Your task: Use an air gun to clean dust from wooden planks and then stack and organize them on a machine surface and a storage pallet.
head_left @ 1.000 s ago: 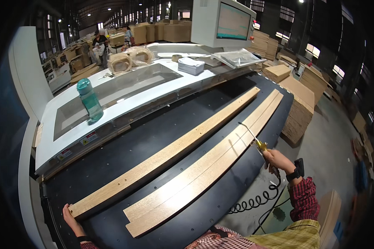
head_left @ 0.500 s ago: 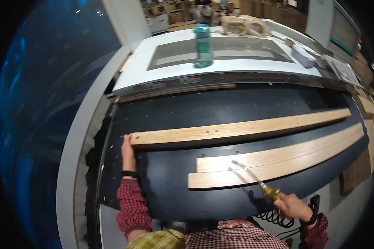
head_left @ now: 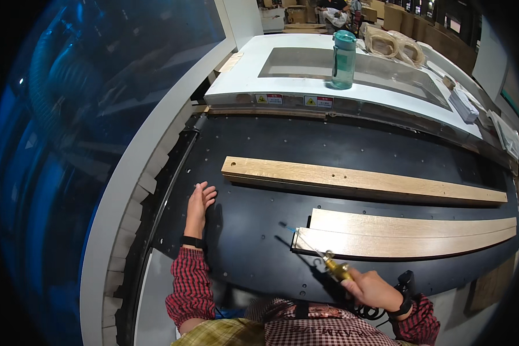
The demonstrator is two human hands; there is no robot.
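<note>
My left hand (head_left: 199,203) lies flat and open on the black machine bed (head_left: 259,144), a little left of the end of a long wooden strip with small holes (head_left: 357,180). My right hand (head_left: 373,288) grips a brass-coloured air blow gun (head_left: 331,266). Its thin nozzle points up and left, with the tip near the left end of two pale wooden boards (head_left: 409,235) lying side by side. A black coiled hose runs from the gun past my right wrist.
A teal water bottle (head_left: 343,52) stands on the white machine cover (head_left: 282,69) behind the bed. Rolls of tape and small boxes lie further right on it. A curved white guard (head_left: 127,190) and blue-tinted panel bound the left. A person stands far behind.
My view has swung left and nearer. My left hand has left the end of the holed strip and now rests flat on the bed. The blow gun's tip has moved to the boards' left end.
</note>
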